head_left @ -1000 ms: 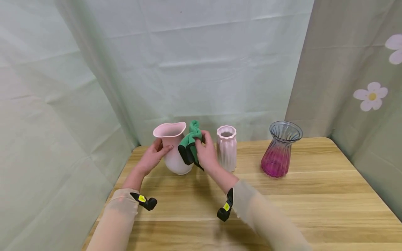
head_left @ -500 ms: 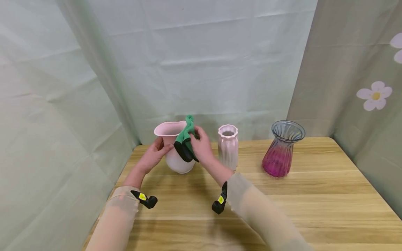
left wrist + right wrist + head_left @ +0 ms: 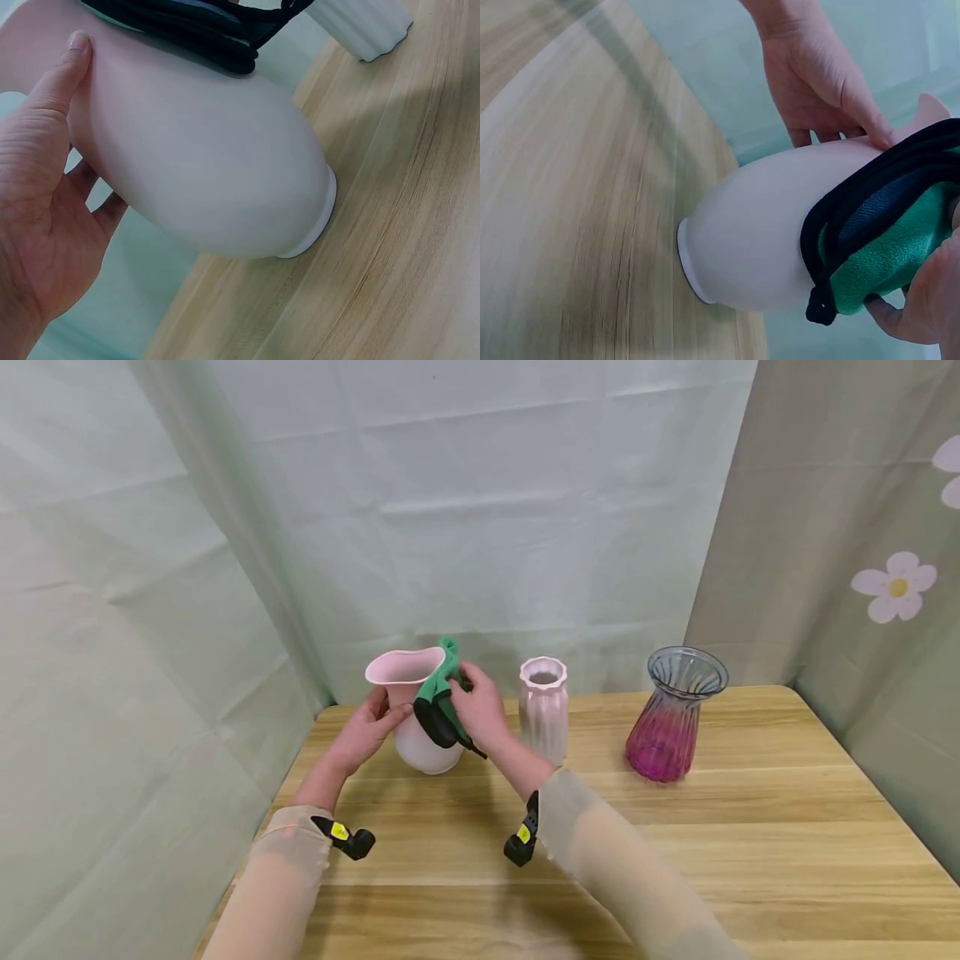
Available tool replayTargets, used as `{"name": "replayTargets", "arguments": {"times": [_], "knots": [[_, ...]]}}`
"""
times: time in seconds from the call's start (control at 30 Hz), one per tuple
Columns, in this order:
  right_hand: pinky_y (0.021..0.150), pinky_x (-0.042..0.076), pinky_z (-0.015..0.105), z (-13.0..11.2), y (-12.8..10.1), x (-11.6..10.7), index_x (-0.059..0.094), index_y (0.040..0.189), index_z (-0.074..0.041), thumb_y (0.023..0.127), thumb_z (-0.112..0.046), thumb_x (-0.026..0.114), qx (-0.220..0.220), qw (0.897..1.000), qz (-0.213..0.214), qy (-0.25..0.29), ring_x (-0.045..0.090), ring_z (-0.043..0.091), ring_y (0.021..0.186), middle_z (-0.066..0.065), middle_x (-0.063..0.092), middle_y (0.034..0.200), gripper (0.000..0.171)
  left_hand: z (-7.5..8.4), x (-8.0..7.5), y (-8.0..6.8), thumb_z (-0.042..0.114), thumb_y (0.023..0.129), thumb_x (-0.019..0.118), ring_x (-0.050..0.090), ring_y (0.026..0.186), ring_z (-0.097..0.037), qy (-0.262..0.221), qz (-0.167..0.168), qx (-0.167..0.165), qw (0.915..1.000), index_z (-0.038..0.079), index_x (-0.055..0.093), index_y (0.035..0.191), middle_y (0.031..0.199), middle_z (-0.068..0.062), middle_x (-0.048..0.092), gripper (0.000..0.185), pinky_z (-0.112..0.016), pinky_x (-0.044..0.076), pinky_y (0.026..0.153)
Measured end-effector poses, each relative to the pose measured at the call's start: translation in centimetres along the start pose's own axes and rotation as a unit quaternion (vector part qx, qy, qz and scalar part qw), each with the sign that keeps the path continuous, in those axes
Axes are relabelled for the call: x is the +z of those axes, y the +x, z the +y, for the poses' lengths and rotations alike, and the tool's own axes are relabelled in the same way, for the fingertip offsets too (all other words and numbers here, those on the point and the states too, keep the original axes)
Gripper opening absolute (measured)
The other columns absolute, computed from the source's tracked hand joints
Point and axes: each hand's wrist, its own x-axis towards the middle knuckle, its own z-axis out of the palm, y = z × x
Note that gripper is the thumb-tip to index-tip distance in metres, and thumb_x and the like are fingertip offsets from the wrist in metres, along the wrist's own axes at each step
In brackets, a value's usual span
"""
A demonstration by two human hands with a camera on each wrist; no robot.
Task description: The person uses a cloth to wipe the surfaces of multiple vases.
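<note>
A pink-to-white vase (image 3: 427,752) with a wavy rim stands at the back left of the table. My left hand (image 3: 365,735) grips its neck from the left, thumb in front and fingers behind, as the left wrist view shows. In my right hand (image 3: 480,710) is a folded green cloth (image 3: 433,689) with black edging, held against the right side of the vase near the rim. The right wrist view shows the cloth (image 3: 892,255) lying over the vase's upper side, hiding part of it. Some right fingers are hidden by the cloth.
A small pearly fluted vase (image 3: 543,714) stands just right of my right hand. Farther right is a glass vase (image 3: 663,735), clear grey above and magenta below. The wooden table (image 3: 675,860) meets a pale curtain (image 3: 510,527) behind.
My right hand has moved slightly left and up with the cloth, bringing it from beside the vase onto its right side. The left hand keeps its grip on the neck.
</note>
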Motion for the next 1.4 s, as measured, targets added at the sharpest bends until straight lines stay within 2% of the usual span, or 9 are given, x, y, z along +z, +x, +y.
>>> {"name": "replayTargets", "arguments": {"times": [0.3,0.67,0.87,0.93,1.0,1.1,1.17,1.27,1.4], "knots": [[0.097,0.052,0.042,0.8,-0.2,-0.6,0.067,0.122,-0.008,0.100,-0.013,0.060,-0.027,0.996,-0.025,-0.078,0.060,0.024,0.116,0.008,0.068,0.123,0.024,-0.1,0.1,0.0,0.028,0.104,0.063,0.043,0.139,-0.028,-0.003,0.004,0.004,1.0000,0.012,0.033,0.154,0.151,-0.014,0.044,0.060,-0.044,0.040,0.111],[0.096,0.052,0.044,5.2,-1.0,-1.0,0.061,0.117,-0.005,0.102,-0.011,0.056,0.010,0.997,-0.034,-0.071,0.057,0.026,0.118,0.012,0.063,0.125,0.017,-0.2,0.1,0.1,0.028,0.104,0.063,0.044,0.137,-0.026,0.000,0.006,0.009,0.9999,0.013,0.033,0.155,0.151,-0.013,0.045,0.061,-0.035,0.042,0.108],[0.098,0.051,0.044,7.8,-1.6,-0.7,0.062,0.121,-0.002,0.101,-0.009,0.057,0.035,0.999,-0.013,-0.021,0.058,0.030,0.120,0.015,0.063,0.125,0.023,-0.2,0.1,0.0,0.027,0.105,0.062,0.044,0.138,-0.027,-0.006,0.004,0.007,0.9999,0.013,0.033,0.155,0.151,-0.014,0.045,0.060,-0.041,0.040,0.111],[0.091,0.053,0.040,8.7,-1.9,-0.6,0.063,0.122,-0.004,0.100,-0.010,0.056,0.058,0.998,-0.006,0.004,0.058,0.028,0.115,0.014,0.063,0.125,0.023,-0.2,0.2,-0.1,0.027,0.105,0.062,0.043,0.138,-0.027,-0.008,0.004,0.007,0.9999,0.013,0.033,0.155,0.151,-0.014,0.045,0.060,-0.044,0.039,0.112],[0.074,0.054,0.036,9.4,-2.2,-0.5,0.063,0.121,-0.007,0.101,-0.012,0.056,0.083,0.996,-0.001,0.031,0.060,0.025,0.104,0.013,0.062,0.124,0.022,-0.2,0.1,-0.1,0.027,0.105,0.062,0.043,0.138,-0.027,-0.009,0.003,0.007,0.9999,0.013,0.032,0.155,0.151,-0.013,0.044,0.060,-0.046,0.038,0.113],[0.050,0.047,0.029,10.0,-2.7,-0.4,0.061,0.121,-0.010,0.102,-0.013,0.055,0.112,0.991,0.002,0.071,0.059,0.020,0.082,0.013,0.061,0.124,0.020,-0.2,0.1,0.0,0.027,0.105,0.062,0.043,0.138,-0.028,-0.010,0.002,0.008,0.9999,0.013,0.032,0.156,0.151,-0.014,0.044,0.061,-0.046,0.038,0.112],[0.042,0.041,0.028,10.2,-2.8,-0.3,0.060,0.120,-0.009,0.102,-0.013,0.055,0.114,0.990,0.005,0.086,0.056,0.019,0.072,0.015,0.060,0.124,0.019,-0.2,0.1,-0.1,0.026,0.105,0.061,0.043,0.138,-0.028,-0.012,0.001,0.009,0.9999,0.013,0.031,0.157,0.151,-0.014,0.043,0.061,-0.045,0.039,0.112],[0.043,0.040,0.025,10.1,-3.0,-0.2,0.058,0.120,-0.007,0.102,-0.012,0.054,0.104,0.990,0.013,0.090,0.055,0.019,0.072,0.018,0.060,0.125,0.019,-0.2,0.1,-0.1,0.024,0.105,0.061,0.042,0.139,-0.027,-0.018,0.001,0.011,0.9998,0.014,0.031,0.157,0.152,-0.014,0.043,0.060,-0.041,0.040,0.111],[0.070,0.054,0.033,9.7,-2.8,0.1,0.059,0.123,-0.006,0.104,-0.012,0.053,0.093,0.992,0.027,0.080,0.060,0.025,0.098,0.016,0.061,0.126,0.021,-0.1,0.2,-0.1,0.023,0.106,0.061,0.041,0.140,-0.026,-0.024,-0.001,0.011,0.9996,0.013,0.031,0.157,0.154,-0.013,0.042,0.060,-0.035,0.040,0.110]]}}
